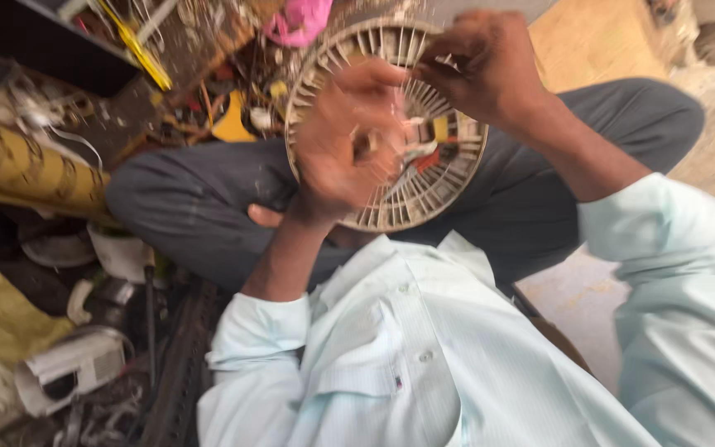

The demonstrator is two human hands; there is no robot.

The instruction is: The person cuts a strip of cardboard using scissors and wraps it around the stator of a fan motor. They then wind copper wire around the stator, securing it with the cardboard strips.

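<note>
Both hands work on a round, slatted fan grille (pixel 391 124) held over the lap of a seated person in grey trousers (pixel 200 207) and a pale mint shirt (pixel 407 356). Left hand (pixel 345 149), blurred, lies spread across the grille's near face, fingers closed against the slats; right hand (pixel 482 66) pinches the grille's upper rim, fingertips together. Red, yellow and white wiring parts (pixel 432 145) show through the grille's centre. Left of the grille, nearer the viewer, lie a white plastic housing (pixel 72 368) and a dark slotted metal bar (pixel 179 364). Further left lies a yellow patterned roll (pixel 18 165). Beyond the grille sit a pink object (pixel 299 21) and a yellow strip (pixel 138 45) amid scrap.
</note>
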